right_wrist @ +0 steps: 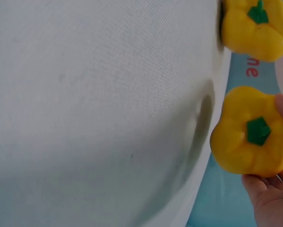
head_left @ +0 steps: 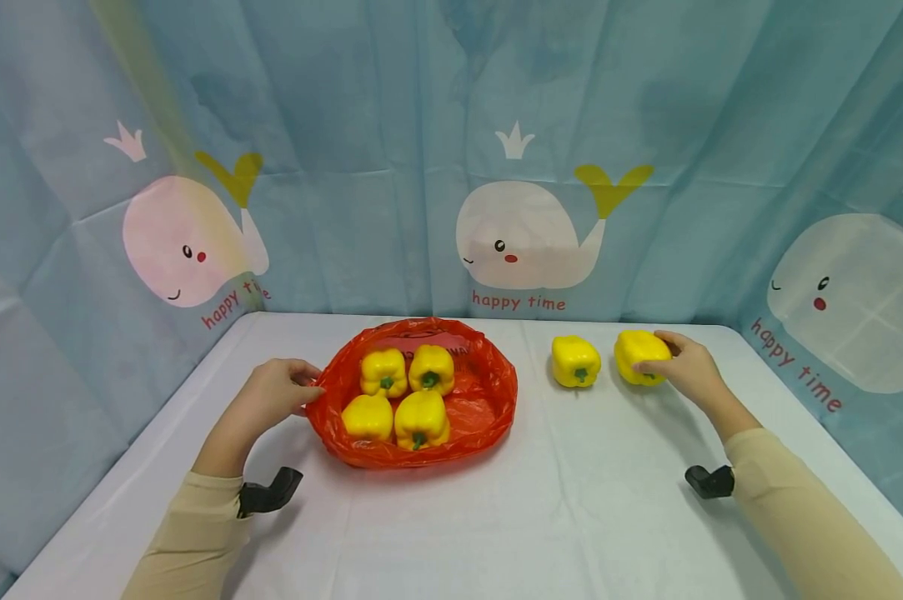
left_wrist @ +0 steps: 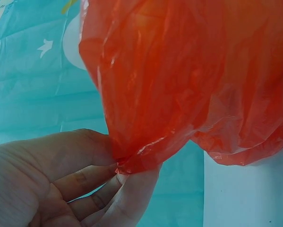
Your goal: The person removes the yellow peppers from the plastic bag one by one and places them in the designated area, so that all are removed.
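A red plastic bag [head_left: 477, 412] stands with its mouth spread wide, several yellow bell peppers [head_left: 383, 372] with green stems inside its left part. At its left rim my left hand [head_left: 274, 396] pinches the plastic between thumb and fingers; the left wrist view shows the bag's gathered edge [left_wrist: 139, 158] in that pinch. Over on the right, my right hand [head_left: 687, 367] grips a yellow bell pepper [head_left: 637, 354], thumb on one side and fingers on the other. In the right wrist view this pepper [right_wrist: 247, 149] appears raised off the table, its shadow apart from it.
Another yellow bell pepper [head_left: 574, 362] sits on the white table [head_left: 541, 517] between the bag and my right hand. Behind the table's far edge hangs a blue curtain [head_left: 361, 225] with whale prints. Each sleeve carries a black wrist mount [head_left: 709, 482].
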